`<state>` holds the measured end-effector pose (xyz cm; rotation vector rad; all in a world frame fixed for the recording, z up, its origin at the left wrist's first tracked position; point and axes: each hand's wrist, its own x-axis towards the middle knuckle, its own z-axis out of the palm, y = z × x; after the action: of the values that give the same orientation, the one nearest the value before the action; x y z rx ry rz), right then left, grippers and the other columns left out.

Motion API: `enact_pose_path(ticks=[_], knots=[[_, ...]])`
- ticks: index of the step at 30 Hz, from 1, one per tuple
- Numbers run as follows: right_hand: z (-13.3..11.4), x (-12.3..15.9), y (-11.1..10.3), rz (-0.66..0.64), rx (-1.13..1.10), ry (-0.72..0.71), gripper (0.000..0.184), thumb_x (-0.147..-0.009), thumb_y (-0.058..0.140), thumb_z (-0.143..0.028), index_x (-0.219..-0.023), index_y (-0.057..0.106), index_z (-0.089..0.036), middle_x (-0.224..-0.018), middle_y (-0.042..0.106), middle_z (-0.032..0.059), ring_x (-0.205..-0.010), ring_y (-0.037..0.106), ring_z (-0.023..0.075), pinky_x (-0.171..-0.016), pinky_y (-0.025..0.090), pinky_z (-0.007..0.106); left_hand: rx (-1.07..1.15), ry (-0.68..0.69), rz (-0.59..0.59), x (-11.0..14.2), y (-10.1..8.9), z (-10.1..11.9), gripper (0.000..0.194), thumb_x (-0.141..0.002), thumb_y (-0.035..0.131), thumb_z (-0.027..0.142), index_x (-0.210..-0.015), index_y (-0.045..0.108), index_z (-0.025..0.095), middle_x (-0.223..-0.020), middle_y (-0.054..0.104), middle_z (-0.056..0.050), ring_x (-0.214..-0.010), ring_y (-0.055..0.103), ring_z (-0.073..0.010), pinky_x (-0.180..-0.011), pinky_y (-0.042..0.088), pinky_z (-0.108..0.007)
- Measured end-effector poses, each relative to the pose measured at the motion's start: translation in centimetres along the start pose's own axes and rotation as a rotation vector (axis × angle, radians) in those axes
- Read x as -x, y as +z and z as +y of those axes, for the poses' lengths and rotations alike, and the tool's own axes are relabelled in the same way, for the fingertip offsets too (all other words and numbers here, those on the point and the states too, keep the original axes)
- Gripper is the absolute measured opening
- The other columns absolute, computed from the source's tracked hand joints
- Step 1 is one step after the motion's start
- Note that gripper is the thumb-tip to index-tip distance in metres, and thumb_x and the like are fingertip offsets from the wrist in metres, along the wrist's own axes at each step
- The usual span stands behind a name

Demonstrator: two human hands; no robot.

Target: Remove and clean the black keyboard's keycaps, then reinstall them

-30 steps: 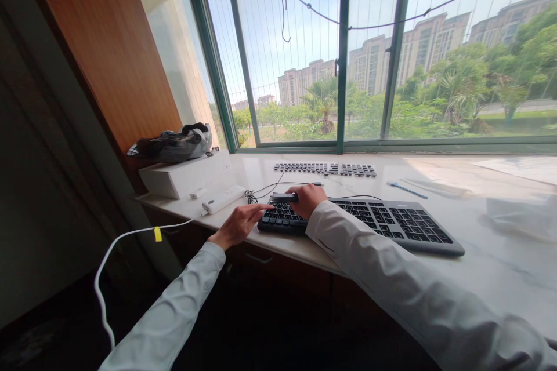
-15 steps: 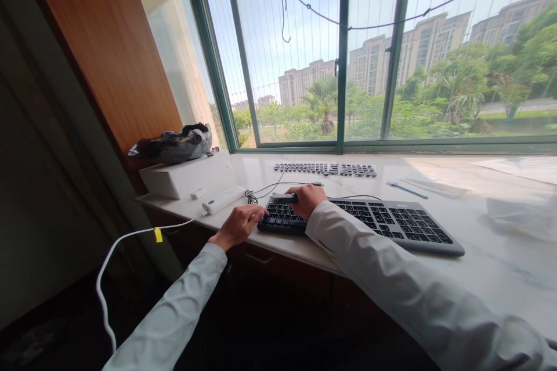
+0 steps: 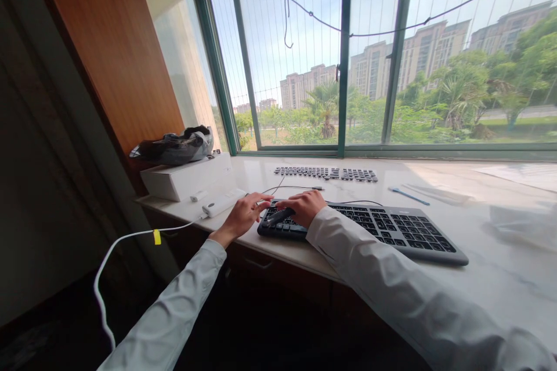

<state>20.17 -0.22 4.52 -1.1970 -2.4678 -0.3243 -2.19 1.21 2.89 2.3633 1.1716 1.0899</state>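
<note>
Dark tool (image 3: 279, 217) has swung down over the left end of the keyboard (image 3: 426, 235), gripped in the right hand (image 3: 308, 206); left hand (image 3: 241, 217) has crept up, fingers bent, can't tell if it's holding anything. Keyboard's flat on the counter (image 3: 509, 261), but tbh a skidding tip could scratch it or jab those fingers.

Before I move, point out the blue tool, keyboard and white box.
Blue tool (image 3: 411, 196): head view, middle of its shaft.
Keyboard (image 3: 383, 223): head view, keys beside its number pad.
White box (image 3: 195, 178): head view, its long side.
</note>
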Motion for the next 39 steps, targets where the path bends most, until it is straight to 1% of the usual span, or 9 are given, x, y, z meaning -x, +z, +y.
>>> enact_pose_path(ticks=[4,7,11,18,23,26,30,35,39], knots=[[0.3,0.2,0.1,0.065,0.041,-0.088,0.041,-0.083,0.050,-0.021,-0.117,0.063,-0.038,-0.099,0.073,-0.0021,-0.094,0.064,0.0179,-0.077,0.039,0.029,-0.052,0.036,-0.087,-0.5,-0.9,0.3,0.039,-0.086,0.055,0.050,-0.100,0.072,0.018,-0.087,0.072,-0.006,-0.051,0.053,-0.0086,-0.053,0.045,-0.023],[0.1,0.2,0.1,0.093,0.045,-0.095,0.037,-0.088,0.046,-0.023,-0.118,0.063,-0.036,-0.098,0.073,-0.0005,-0.094,0.064,0.0165,-0.078,0.038,0.028,-0.116,0.036,-0.045,-0.3,-1.6,0.3,0.037,-0.082,0.062,0.049,-0.100,0.073,0.019,-0.078,0.071,-0.003,-0.051,0.051,-0.0089,-0.052,0.043,-0.022],[-0.3,0.1,0.0,0.112,0.001,-0.020,0.034,-0.092,0.044,-0.034,-0.121,0.062,-0.036,-0.103,0.073,0.0000,-0.096,0.065,0.0185,-0.079,0.039,0.029,-0.194,0.124,0.032,-0.1,-1.9,0.4,0.035,-0.081,0.063,0.050,-0.099,0.073,0.021,-0.089,0.071,-0.003,-0.053,0.049,-0.0079,-0.055,0.044,-0.022],[0.4,0.0,0.7,0.117,-0.002,0.009,0.032,-0.089,0.048,-0.034,-0.118,0.063,-0.034,-0.106,0.072,0.0001,-0.098,0.066,0.0201,-0.082,0.041,0.030,-0.277,0.233,-0.004,-0.5,-1.8,1.1,0.031,-0.085,0.060,0.044,-0.106,0.071,0.024,-0.099,0.069,-0.004,-0.054,0.049,-0.0072,-0.059,0.045,-0.022],[0.7,-0.1,-1.2,0.082,0.066,0.071,0.030,-0.090,0.047,-0.037,-0.115,0.064,-0.034,-0.104,0.073,0.0011,-0.091,0.067,0.0215,-0.074,0.042,0.030,-0.380,0.268,-0.047,-2.5,-2.3,1.4,0.030,-0.087,0.058,0.044,-0.102,0.071,0.022,-0.095,0.072,-0.003,-0.063,0.060,-0.0116,-0.071,0.048,-0.025],[1.4,0.9,-3.4,0.042,0.104,0.129,0.027,-0.089,0.047,-0.042,-0.103,0.067,-0.031,-0.095,0.074,0.0019,-0.082,0.068,0.0216,-0.066,0.039,0.029,-0.414,0.141,-0.007,-5.2,-3.0,0.1,0.031,-0.086,0.056,0.047,-0.102,0.069,0.023,-0.097,0.073,-0.002,-0.058,0.062,-0.0117,-0.075,0.049,-0.027],[4.1,4.3,-5.7,0.074,0.144,0.218,0.041,-0.092,0.038,-0.053,-0.090,0.068,-0.025,-0.087,0.073,0.0039,-0.072,0.066,0.0186,-0.058,0.033,0.028,-0.469,-0.101,-0.038,-10.1,-3.2,-3.1,0.032,-0.087,0.054,0.045,-0.106,0.066,0.023,-0.105,0.071,-0.002,-0.047,0.060,-0.0082,-0.074,0.051,-0.027],[9.1,9.4,-5.9,0.158,0.278,0.420,0.050,-0.090,0.035,-0.060,-0.072,0.066,-0.024,-0.075,0.070,0.0020,-0.063,0.062,0.0165,-0.052,0.024,0.028,-0.541,-0.216,-0.102,-15.5,-1.4,-7.4,0.025,-0.081,0.062,0.040,-0.097,0.069,0.022,-0.099,0.072,-0.002,-0.048,0.060,-0.0079,-0.063,0.049,-0.024],[11.2,11.2,-5.7,0.230,0.318,0.514,0.054,-0.090,0.032,-0.062,-0.068,0.065,-0.025,-0.073,0.070,0.0016,-0.059,0.059,0.0168,-0.051,0.021,0.028,-0.620,-0.294,-0.130,-18.5,0.4,-10.6,0.025,-0.077,0.066,0.042,-0.092,0.071,0.023,-0.088,0.073,-0.002,-0.060,0.063,-0.0111,-0.064,0.046,-0.022]])
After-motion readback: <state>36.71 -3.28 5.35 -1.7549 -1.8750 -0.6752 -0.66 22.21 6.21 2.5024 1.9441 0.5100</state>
